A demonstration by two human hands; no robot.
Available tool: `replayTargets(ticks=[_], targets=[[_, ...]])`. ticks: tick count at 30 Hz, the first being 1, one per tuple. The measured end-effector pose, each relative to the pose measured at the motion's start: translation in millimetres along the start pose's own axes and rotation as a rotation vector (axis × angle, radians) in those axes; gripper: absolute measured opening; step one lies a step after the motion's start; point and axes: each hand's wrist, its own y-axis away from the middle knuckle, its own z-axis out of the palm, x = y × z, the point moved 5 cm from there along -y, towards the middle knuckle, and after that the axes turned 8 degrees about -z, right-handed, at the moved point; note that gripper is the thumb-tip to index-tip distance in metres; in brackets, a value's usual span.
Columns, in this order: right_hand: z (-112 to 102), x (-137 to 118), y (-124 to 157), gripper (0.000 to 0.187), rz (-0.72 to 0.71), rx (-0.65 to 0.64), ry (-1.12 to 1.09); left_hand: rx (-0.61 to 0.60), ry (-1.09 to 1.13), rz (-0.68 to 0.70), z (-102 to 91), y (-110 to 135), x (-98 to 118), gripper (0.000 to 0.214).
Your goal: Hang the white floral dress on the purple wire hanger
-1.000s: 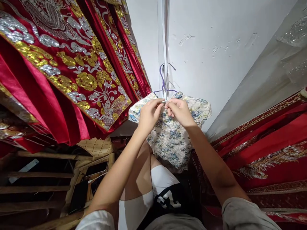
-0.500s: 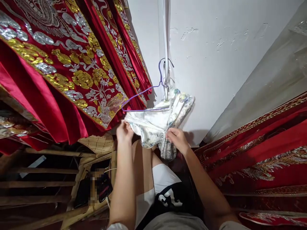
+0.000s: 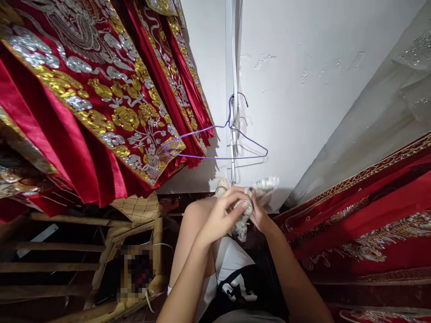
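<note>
Garment: the small floral garment (image 3: 266, 184) is bunched into a tight wad between both hands, low in front of the wall and just above the person's bare knee (image 3: 191, 222). Only a crumpled corner shows above the fingers and a short tail below them.
Change: a second ago it hung spread on the hanger with both hands at its neckline. Half a second ago it had slid off one side and drooped from the wire. Now it is off completely.
Left hand: the left hand (image 3: 218, 217) is curled around the near side of the wad, fingers bent over the cloth and pressing it inward.
Right hand: the right hand (image 3: 261, 216) is closed on the far side, partly hidden behind the cloth. It meets the left so that the two are clamped together on the fabric.
Hanger: the purple wire hanger (image 3: 218, 158) is bare, tilted, and hooked high at the corner of the white wall (image 3: 303, 89), well above the hands and touching neither.
Meaning: judging from this, the removal is finished and the work has moved to gathering the cloth in the hands. Nothing ties the garment to the wall any more.
Left side: red embroidered robes (image 3: 101, 103), worked in gold and silver, hang close beside the hanger, with one hem overlapping its left end.
Right side: more red embroidered cloth (image 3: 370, 215) slopes along the right, near the right forearm.
Below left: a wooden rack (image 3: 67, 246) and a woven cushion (image 3: 136, 207) sit apart from the hands.
</note>
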Motion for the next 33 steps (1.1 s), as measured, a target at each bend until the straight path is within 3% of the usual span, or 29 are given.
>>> replayTargets(ticks=[3,7,11,13,15,18,21,24,26,28,33], targets=[[8,-15,-12,0.082,0.074,-0.040,-0.199,-0.021,-0.127,0.017,-3.7,3,8,0.024],[18,-24,-15,0.062,0.294,-0.243,-0.258,0.009,-0.052,0.003,-25.0,-10,-14,0.059],[15,-44,-8,0.037,0.442,-0.563,0.009,-0.200,-0.034,-0.148,-19.3,-15,-56,0.072],[5,-63,-6,0.029,0.421,-0.727,0.167,-0.306,-0.096,-0.231,-15.2,-9,-74,0.075],[-11,-84,-11,0.026,0.360,-0.808,0.271,-0.409,-0.201,-0.255,-18.7,0,-84,0.071],[-40,-109,-37,0.024,0.134,-0.641,0.473,-0.391,-0.490,-0.254,-48.0,6,-89,0.058],[-65,-119,-73,0.018,-0.216,-0.247,0.677,-0.229,-0.860,-0.319,-91.5,4,-92,0.041],[-77,-103,-99,0.041,-0.397,0.052,0.694,-0.163,-1.093,-0.429,-124.3,3,-98,0.030],[-81,-85,-110,0.042,-0.391,0.083,0.688,-0.087,-1.086,-0.441,-140.2,1,-98,0.023],[-86,-75,-113,0.031,-0.381,0.065,0.701,0.018,-0.991,-0.376,-152.4,-4,-93,0.018],[-114,-93,-93,0.024,-0.434,0.159,0.817,0.149,-0.752,-0.150,-163.8,-27,-66,0.026]])
